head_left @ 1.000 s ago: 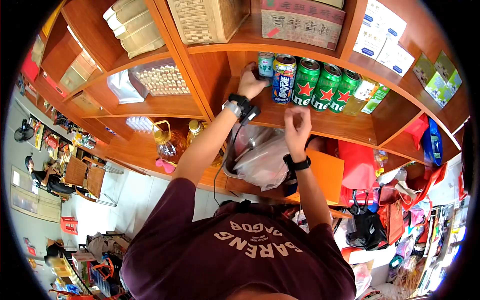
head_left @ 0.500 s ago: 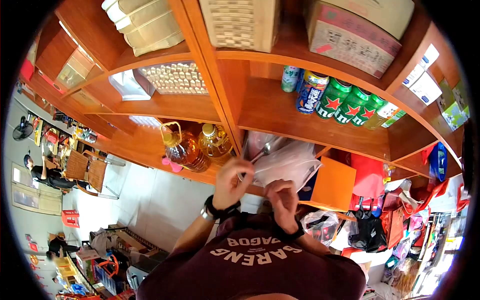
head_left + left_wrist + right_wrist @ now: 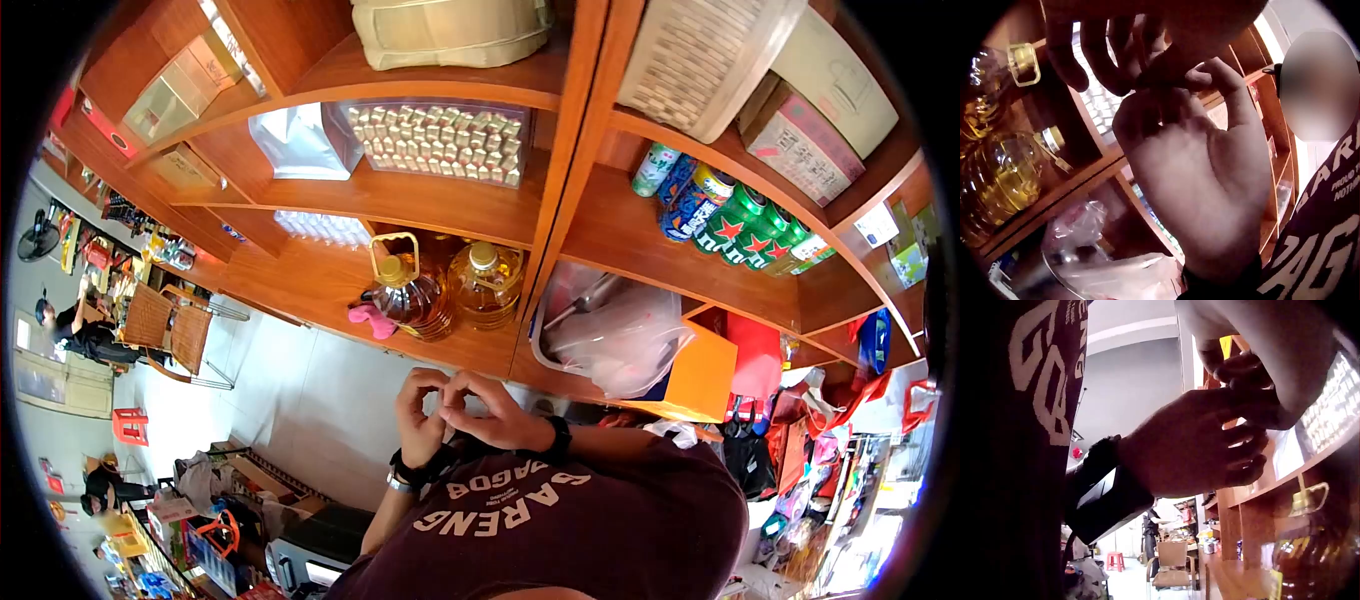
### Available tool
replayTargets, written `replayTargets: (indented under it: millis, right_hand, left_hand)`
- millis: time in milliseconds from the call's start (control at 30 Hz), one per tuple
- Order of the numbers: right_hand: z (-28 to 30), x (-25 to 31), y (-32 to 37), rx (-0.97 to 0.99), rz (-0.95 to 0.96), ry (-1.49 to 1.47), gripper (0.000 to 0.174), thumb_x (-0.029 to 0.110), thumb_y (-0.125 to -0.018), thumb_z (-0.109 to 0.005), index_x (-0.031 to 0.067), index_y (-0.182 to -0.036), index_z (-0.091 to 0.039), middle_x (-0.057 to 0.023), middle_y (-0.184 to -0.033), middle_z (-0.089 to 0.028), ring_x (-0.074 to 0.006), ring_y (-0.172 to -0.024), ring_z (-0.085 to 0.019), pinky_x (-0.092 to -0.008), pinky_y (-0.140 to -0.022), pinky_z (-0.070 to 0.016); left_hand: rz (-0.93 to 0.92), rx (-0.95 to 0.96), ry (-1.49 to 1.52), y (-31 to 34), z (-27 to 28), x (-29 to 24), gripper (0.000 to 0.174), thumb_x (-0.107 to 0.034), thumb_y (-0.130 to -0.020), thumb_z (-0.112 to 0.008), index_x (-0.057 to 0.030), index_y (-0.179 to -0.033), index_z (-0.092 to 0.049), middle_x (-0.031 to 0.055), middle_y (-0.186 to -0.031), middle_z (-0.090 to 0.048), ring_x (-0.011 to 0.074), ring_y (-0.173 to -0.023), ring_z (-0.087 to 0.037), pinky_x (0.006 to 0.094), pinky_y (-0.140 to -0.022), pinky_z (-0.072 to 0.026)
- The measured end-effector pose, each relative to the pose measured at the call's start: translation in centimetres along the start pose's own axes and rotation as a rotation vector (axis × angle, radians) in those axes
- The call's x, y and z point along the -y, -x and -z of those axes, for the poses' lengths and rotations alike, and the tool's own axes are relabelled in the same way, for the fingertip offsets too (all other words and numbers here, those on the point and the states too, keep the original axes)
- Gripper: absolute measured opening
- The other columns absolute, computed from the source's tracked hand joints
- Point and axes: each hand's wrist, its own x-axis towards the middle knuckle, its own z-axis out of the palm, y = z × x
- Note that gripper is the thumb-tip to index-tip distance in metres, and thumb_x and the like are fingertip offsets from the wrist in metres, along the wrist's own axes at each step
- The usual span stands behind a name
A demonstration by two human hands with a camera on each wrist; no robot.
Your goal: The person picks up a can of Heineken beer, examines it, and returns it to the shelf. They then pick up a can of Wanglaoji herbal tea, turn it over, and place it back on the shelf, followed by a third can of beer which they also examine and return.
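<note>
Left grip [image 3: 420,418] and right grip [image 3: 497,412] meet, loosely curled, seemingly empty, short of the oil bottles [image 3: 487,288]; likely a pause, the next move calls for parting them

- A small shop or a home's storeroom; I can't tell which.
- Reddish-brown wooden shelves [image 3: 620,235] hold green metal cans [image 3: 742,222] and clear jugs of amber oil [image 3: 487,295].
- Beyond, a brown woven chair [image 3: 146,318] and red plastic stool [image 3: 130,426].

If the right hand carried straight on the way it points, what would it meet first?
Most likely the left hand: the right hand points toward it in the head view, fingertips close together, though whether they touch is unclear.
</note>
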Motion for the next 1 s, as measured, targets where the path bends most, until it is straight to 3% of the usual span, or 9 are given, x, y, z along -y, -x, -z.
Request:
replayTargets:
  millis: [167, 200, 233, 533, 633, 733, 1000]
  right_hand:
    - [-3.4, -1.4, -2.5, 0.057, -0.142, -0.025, 0.013, 0.011, -0.098, -0.068, 0.005, -0.103, -0.057, -0.0037, -0.096, -0.06, -0.0129, -0.091, -0.059, -0.029, -0.084, -0.0466]
    - [-4.3, -1.2, -3.3, 0.029, -0.071, -0.085, 0.013, 0.012, -0.098, -0.067, 0.0048, -0.104, -0.057, -0.0036, -0.098, -0.06, -0.0124, -0.092, -0.058, -0.0281, -0.085, -0.046]
    - [-5.1, -1.9, -3.9, 0.019, -0.01, -0.061, 0.017, 0.018, -0.102, -0.063, 0.0021, -0.108, -0.058, -0.0047, -0.092, -0.06, -0.0114, -0.084, -0.057, -0.0268, -0.075, -0.047]
    - [-12.8, -5.5, -9.0, 0.177, -0.165, -0.184, 0.014, 0.015, -0.104, -0.056, 0.0027, -0.098, -0.057, -0.0017, -0.086, -0.055, -0.0081, -0.08, -0.05, -0.0251, -0.073, -0.0414]
    - [-15.8, -6.4, -10.6, 0.281, -0.187, -0.264, 0.014, 0.015, -0.105, -0.054, 0.0028, -0.099, -0.056, -0.0013, -0.087, -0.055, -0.0076, -0.08, -0.05, -0.0249, -0.073, -0.0418]
    - [-18.6, -7.3, -12.1, 0.385, -0.215, -0.34, 0.014, 0.014, -0.105, -0.053, 0.0026, -0.098, -0.056, -0.0015, -0.085, -0.056, -0.0087, -0.079, -0.051, -0.0253, -0.073, -0.0425]
    - [-22.9, -7.9, -15.0, 0.664, -0.256, -0.272, 0.023, 0.012, -0.103, -0.058, 0.001, -0.084, -0.053, -0.001, -0.078, -0.053, -0.0082, -0.074, -0.047, -0.0265, -0.069, -0.04]
  left_hand:
    - [0.06, -0.102, 0.019, 1.0, 3.9, -0.1, 0.017, -0.006, -0.09, -0.069, 0.0, -0.103, -0.059, 0.0089, -0.102, -0.059, 0.0184, -0.088, -0.061, 0.0323, -0.082, -0.0516]
    - [-0.026, -0.118, -0.078, 0.8, 4.9, -0.2, 0.015, -0.003, -0.089, -0.068, 0.0003, -0.101, -0.06, 0.0098, -0.1, -0.059, 0.0198, -0.088, -0.061, 0.0318, -0.082, -0.0515]
    - [-0.038, -0.15, -0.16, 0.9, 5.9, 0.0, 0.011, 0.002, -0.089, -0.066, 0.0006, -0.099, -0.06, 0.0111, -0.097, -0.061, 0.0207, -0.089, -0.062, 0.0312, -0.083, -0.0513]
    - [0.047, -0.295, -0.307, 3.0, 14.8, -3.0, 0.01, 0.006, -0.092, -0.063, -0.0001, -0.1, -0.064, 0.0096, -0.1, -0.065, 0.0207, -0.094, -0.064, 0.0323, -0.087, -0.0508]
    - [0.015, -0.4, -0.297, 4.7, 17.6, -3.0, 0.011, 0.004, -0.089, -0.066, 0.0005, -0.099, -0.065, 0.0098, -0.095, -0.066, 0.0214, -0.087, -0.066, 0.0314, -0.081, -0.0526]
    - [0.008, -0.611, -0.34, 6.7, 19.6, -2.8, 0.009, 0.005, -0.09, -0.065, 0.0005, -0.098, -0.064, 0.0091, -0.096, -0.066, 0.0166, -0.084, -0.066, 0.0285, -0.077, -0.0534]
    - [0.004, -0.957, -0.204, 9.4, 21.9, -2.4, 0.005, 0.004, -0.094, -0.064, 0.0003, -0.097, -0.063, 0.0058, -0.096, -0.063, 0.0113, -0.086, -0.062, 0.0256, -0.078, -0.0519]
